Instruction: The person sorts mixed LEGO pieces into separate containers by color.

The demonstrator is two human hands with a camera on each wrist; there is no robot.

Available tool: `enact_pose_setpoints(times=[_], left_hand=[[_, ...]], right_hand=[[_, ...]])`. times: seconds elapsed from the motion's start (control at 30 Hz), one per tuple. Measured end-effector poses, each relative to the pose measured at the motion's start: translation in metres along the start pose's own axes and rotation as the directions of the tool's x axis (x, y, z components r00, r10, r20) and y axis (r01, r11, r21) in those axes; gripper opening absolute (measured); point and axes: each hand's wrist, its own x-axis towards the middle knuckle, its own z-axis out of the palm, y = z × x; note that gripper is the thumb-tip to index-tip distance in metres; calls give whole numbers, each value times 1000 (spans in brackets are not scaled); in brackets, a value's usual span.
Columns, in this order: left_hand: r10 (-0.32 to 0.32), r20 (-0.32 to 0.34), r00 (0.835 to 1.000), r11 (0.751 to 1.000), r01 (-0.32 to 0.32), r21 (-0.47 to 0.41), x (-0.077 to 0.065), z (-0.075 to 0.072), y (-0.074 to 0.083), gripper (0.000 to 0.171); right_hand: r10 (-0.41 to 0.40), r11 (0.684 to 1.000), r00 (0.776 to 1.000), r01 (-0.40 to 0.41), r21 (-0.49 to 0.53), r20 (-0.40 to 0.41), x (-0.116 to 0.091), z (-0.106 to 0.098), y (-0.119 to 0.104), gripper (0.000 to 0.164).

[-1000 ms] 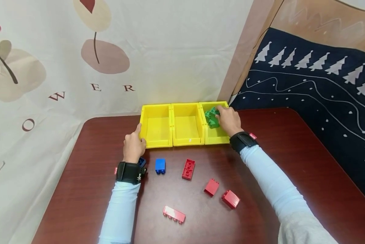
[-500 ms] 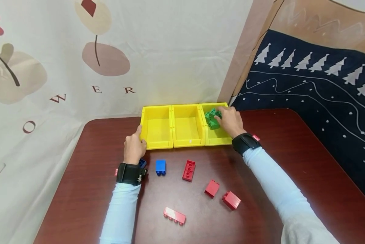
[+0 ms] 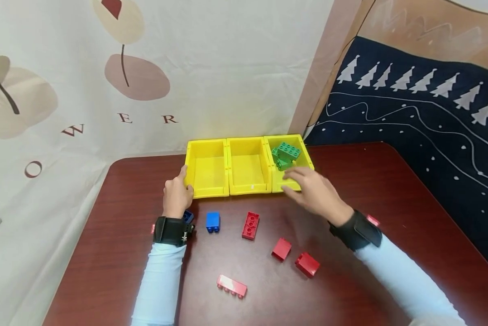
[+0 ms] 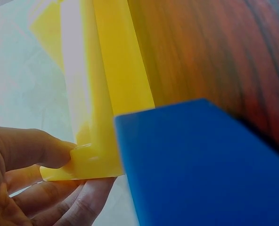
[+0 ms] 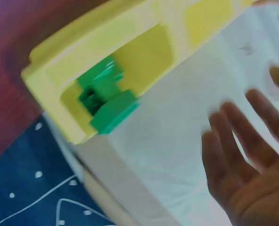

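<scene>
At the left end of a row of three yellow bins, my left hand (image 3: 176, 197) grips the wall of the left bin (image 3: 207, 195). The left wrist view shows the thumb (image 4: 33, 149) on one side of that yellow wall and fingers on the other. Several green toy bricks (image 3: 289, 151) lie heaped in the right bin (image 3: 312, 164); one leans on the others. Over that bin's front edge hovers my right hand (image 3: 315, 192), holding nothing. Its fingers are spread and relaxed in the right wrist view.
On the brown table (image 3: 122, 253) lie a blue brick (image 3: 213, 221), a second blue brick (image 3: 188, 216) partly behind the left wrist, and red bricks (image 3: 250, 225), (image 3: 281, 249), (image 3: 307, 265). A long red brick (image 3: 232, 286) lies nearest. A cloth wall (image 3: 236, 90) stands behind.
My right hand has let go of a green brick on the heap and drawn back toward the bin's front right. My left hand keeps its grip.
</scene>
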Motion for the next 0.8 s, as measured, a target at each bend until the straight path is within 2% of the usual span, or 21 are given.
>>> enact_pose_setpoints(times=[0.17,0.37,0.47,0.67,0.8], left_hand=[[13,-16,1000,1000,-14,-3,-1,0,0,62],[11,-14,1000,1000,-11,0,-3,0,-1,62],[2,-11,1000,1000,-2,1,-3,-1,-3,62],[-20,-4,1000,999,20,-29,-5,-1,-2,64],[-34,2,999,998,34,-57,-6,1,-1,66]], right_hand=[[-37,999,994,38,-8,100,-45,-7,-21,38],[-50,998,984,55,-25,172,-87,-5,-30,37],[-66,997,974,72,-19,215,-104,-1,-31,35],[-72,997,938,73,10,339,-128,13,-30,33],[-53,999,932,49,22,359,-135,19,-28,33]])
